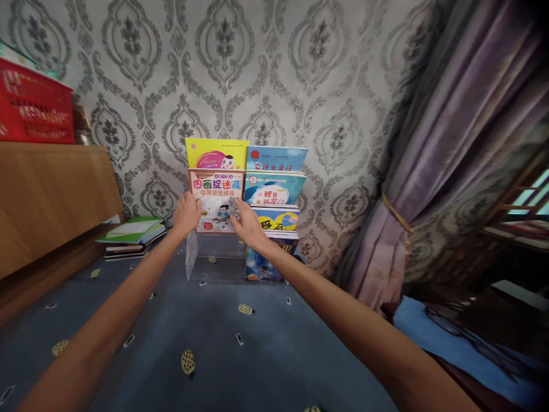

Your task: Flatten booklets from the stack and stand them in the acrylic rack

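A clear tiered book rack (214,260) stands on the carpet against the patterned wall, filled with children's picture books. My left hand (187,213) grips the left edge of a book with a pink and white cover (215,194) in the rack's left column. My right hand (247,224) holds the same book at its lower right corner, fingers pressed on the cover. Behind it stands a yellow book (217,153). The right column holds several blue books (274,189). The lower left tiers of the rack show no books.
A stack of flat books (131,234) lies on the blue carpet at the left, beside a wooden cabinet (47,200) topped by a red crate (34,106). A purple tied curtain (412,189) hangs at the right, with a blue cloth (446,343) below.
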A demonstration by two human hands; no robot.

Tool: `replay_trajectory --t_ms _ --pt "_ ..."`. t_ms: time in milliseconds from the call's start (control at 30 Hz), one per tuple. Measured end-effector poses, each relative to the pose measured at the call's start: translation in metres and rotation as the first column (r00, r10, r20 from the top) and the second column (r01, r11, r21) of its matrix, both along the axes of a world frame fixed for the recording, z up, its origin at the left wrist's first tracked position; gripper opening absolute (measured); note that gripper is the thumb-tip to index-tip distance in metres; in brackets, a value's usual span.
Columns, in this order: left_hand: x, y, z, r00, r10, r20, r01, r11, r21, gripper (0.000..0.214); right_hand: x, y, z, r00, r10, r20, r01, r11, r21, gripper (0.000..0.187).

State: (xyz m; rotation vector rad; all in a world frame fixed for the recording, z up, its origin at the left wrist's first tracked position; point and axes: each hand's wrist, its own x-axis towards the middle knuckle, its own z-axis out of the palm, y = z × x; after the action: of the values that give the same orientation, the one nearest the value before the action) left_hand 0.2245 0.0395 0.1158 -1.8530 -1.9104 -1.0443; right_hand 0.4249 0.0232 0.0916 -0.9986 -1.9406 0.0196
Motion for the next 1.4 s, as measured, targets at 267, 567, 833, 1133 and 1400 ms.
replay_trajectory --t_ms 267,567,833,1133,1400 --pt "-0.001 0.002 -0.001 0.999 -0.025 0.032 0.026 0.998 -0.048 0.026 0.001 -0.002 -0.003 0.999 0.021 -0.041 -0.021 1.0 0.01 0.053" --pt "-0.007 0.012 -0.002 1.0 -0.03 0.01 0.03 0.999 -0.012 0.026 0.003 -0.007 -0.006 0.999 0.035 -0.02 -0.035 0.999 0.004 0.052" --pt "-0.009 0.013 -0.002 0.999 -0.034 0.01 0.034 0.999 -0.023 0.026 0.003 -0.026 -0.022 0.996 0.087 -0.004 -0.087 0.995 -0.049 0.051" --pt "-0.009 0.015 0.004 0.999 -0.045 0.025 0.045 0.999 -0.02 0.022 -0.001 -0.052 -0.059 0.986 0.163 0.018 -0.16 0.981 -0.114 0.051" --pt "-0.007 0.009 0.007 0.997 -0.048 0.058 0.048 0.999 -0.008 0.021 -0.006 -0.098 -0.108 0.979 0.203 0.027 -0.188 0.941 -0.28 0.05"
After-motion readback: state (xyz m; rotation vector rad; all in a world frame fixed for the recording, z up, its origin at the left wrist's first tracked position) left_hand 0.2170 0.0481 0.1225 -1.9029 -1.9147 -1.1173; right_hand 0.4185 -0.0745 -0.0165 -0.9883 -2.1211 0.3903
